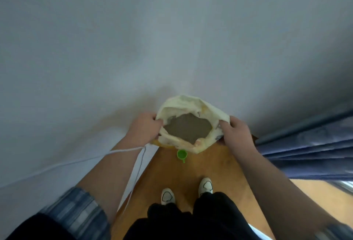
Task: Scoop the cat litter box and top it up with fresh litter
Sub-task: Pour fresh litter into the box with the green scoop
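- In the corner between a pale wall (95, 58) and a blue curtain (305, 148), a cream litter bag (183, 104) stands with its mouth pulled wide, grey-brown litter (188, 128) showing inside.
- Whether the bag rests on the wooden floor (219, 167) or hangs from the hands, I cannot tell.
- The left hand (144, 130) grasps the bag's left rim, fingers curled over the edge.
- The right hand (236, 133) grasps the right rim likewise.
- A small green scoop (181, 154) lies on the floor just below the bag.
- Two white shoes (168, 196) stand nearer the camera.
- A white cord (137, 173) runs beside the left forearm.
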{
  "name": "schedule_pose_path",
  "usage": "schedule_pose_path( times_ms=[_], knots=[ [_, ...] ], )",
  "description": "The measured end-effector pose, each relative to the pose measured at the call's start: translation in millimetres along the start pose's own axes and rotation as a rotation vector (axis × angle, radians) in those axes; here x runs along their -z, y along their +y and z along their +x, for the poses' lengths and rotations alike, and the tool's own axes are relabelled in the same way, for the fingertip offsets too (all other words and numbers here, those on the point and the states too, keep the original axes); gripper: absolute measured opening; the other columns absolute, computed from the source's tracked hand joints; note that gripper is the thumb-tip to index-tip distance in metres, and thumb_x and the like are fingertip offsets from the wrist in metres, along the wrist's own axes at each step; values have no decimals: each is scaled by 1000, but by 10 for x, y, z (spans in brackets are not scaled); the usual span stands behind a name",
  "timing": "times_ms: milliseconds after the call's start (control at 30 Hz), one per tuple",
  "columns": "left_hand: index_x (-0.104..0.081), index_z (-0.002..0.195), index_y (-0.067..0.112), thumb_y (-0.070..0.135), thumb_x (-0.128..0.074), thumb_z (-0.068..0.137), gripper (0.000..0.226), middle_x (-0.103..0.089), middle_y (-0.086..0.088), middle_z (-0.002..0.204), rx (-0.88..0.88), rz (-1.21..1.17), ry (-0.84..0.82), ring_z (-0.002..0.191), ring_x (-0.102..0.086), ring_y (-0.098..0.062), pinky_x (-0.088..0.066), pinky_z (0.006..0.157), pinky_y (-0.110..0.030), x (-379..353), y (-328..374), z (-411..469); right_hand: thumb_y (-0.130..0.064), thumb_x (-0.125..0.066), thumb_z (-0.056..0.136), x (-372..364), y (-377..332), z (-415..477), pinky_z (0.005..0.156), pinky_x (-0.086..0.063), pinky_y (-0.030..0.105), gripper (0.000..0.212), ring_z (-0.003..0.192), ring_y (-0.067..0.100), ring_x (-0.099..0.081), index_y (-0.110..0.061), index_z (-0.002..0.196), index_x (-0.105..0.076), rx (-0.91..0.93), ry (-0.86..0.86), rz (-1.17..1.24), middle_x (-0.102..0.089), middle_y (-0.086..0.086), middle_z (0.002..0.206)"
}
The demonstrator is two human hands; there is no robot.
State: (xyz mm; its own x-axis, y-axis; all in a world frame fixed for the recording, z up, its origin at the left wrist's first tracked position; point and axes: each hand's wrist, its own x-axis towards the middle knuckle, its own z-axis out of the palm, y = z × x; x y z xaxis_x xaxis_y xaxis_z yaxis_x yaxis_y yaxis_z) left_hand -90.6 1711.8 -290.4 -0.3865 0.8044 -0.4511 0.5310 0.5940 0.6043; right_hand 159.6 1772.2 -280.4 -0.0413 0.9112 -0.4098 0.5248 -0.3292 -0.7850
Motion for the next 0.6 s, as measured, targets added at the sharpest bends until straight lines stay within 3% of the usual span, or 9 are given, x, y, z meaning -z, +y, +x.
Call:
schedule_pose_path(
  times_ms=[167,267,367,533,600],
  knots=[
    [-68,75,14,28,-53,94,28,-69,-2,60,-155,5,-39,54,-67,-18,-53,58,-31,57,721,-135,-26,-51,98,674,-94,-287,51,-53,26,20,52,4,-64,-22,88,-68,25,204,-3,-68,-1,72],
    [-67,72,17,29,-54,94,28,-68,-1,57,-237,10,-65,51,-64,-17,-49,53,-28,-36,1194,-221,-29,-54,95,1118,-62,-393,61,-56,37,21,57,12,-65,-24,80,-68,7,290,28,-68,-2,65],
    [-65,68,16,28,-56,92,28,-66,0,54,-329,22,-85,52,-64,-17,-47,52,-27,-240,1705,-350,-29,-56,93,1620,74,-494,68,-59,40,21,60,17,-68,-19,82,-70,-20,370,123,-68,-2,62],
    [-66,73,15,29,-57,93,27,-68,-3,58,-442,34,-148,55,-66,-19,-49,50,-29,-750,2604,-604,-29,-57,95,2513,415,-742,61,-55,32,22,62,14,-67,-17,86,-73,-7,490,186,-70,3,69],
    [-68,74,12,29,-57,93,27,-69,-3,59,-488,54,-186,57,-69,-21,-56,56,-37,-1026,2940,-729,-30,-57,95,2859,579,-860,62,-55,32,20,65,15,-67,-23,85,-73,-5,530,197,-71,3,71]
  ],
)
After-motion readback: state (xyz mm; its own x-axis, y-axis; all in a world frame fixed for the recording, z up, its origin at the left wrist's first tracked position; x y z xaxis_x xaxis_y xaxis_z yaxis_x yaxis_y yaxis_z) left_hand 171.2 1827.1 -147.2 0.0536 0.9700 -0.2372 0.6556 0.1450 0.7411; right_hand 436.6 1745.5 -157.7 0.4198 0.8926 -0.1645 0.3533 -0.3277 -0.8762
